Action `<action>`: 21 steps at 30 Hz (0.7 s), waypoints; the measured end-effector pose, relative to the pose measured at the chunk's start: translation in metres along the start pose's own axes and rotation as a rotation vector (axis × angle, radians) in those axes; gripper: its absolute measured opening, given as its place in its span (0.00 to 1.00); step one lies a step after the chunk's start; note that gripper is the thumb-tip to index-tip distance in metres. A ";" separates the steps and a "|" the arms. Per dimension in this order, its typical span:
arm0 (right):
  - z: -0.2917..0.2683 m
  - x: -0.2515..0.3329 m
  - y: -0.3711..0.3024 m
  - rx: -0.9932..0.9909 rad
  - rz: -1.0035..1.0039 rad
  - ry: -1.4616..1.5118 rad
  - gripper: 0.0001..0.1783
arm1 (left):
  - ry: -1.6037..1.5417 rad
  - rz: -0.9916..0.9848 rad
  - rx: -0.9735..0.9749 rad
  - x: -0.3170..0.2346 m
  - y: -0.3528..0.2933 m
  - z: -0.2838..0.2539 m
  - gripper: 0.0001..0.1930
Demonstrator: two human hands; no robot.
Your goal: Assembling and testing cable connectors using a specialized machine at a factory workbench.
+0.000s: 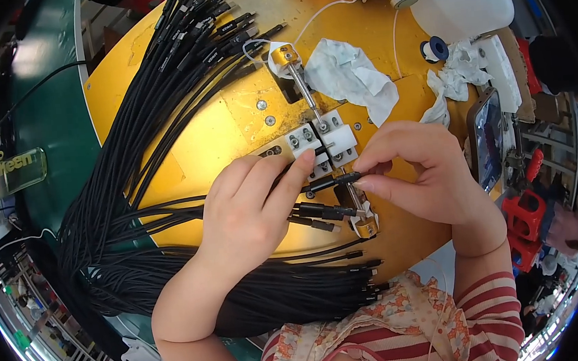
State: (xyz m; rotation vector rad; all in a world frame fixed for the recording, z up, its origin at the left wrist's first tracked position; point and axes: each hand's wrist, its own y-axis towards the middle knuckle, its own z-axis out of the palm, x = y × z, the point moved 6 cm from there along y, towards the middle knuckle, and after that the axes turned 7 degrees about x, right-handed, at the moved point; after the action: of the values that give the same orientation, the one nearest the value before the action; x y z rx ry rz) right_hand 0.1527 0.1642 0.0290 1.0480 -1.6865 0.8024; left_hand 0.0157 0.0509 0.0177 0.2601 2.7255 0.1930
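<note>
Gold-yellow table [208, 143], white-block fixture [339, 140] on top. Left hand [247, 207] is curled left of the fixture, can't tell round what. Slim black cable connector [330, 182] sits between hands, by the fixture's near edge; right hand [419, 173] has its end pinched.

Bright glare whitens the yellow tabletop [217, 132] left of centre; fisheye distortion bends the rim, corners falling black.
</note>
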 end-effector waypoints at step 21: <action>0.018 0.020 -0.007 0.191 -0.528 -0.131 0.11 | -0.238 0.146 0.052 -0.015 -0.009 -0.018 0.15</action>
State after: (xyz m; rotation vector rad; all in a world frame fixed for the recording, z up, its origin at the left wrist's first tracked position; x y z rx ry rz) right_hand 0.1490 0.1398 0.0426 1.6195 -1.3556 0.5611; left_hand 0.0207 0.0375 0.0383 0.4672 2.4791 0.1224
